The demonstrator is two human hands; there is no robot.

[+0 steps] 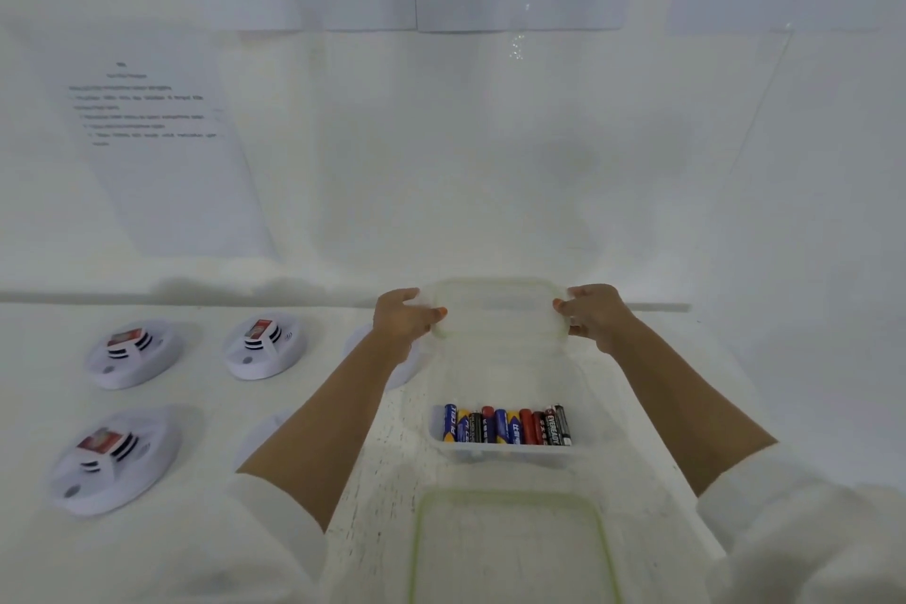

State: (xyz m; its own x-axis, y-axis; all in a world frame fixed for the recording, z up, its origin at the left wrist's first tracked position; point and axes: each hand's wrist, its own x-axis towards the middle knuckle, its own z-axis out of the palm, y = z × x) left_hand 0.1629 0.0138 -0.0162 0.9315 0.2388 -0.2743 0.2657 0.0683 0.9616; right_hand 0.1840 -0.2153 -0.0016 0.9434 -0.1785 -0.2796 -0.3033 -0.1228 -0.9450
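Note:
A clear plastic lid [500, 309] is held above the far part of the white table. My left hand [404, 316] grips its left edge and my right hand [591, 314] grips its right edge. Just below the lid, a clear open container [505, 451] holds a row of several AA batteries [507, 424] in blue, red, yellow and black. Another clear lid with a green seal [512, 549] lies flat on the table near the front edge.
Three white smoke detectors lie on the table at the left: [135, 353], [264, 346], [115, 459]. Two more round white devices are partly hidden behind my left forearm. Printed sheets hang on the white wall [162, 137].

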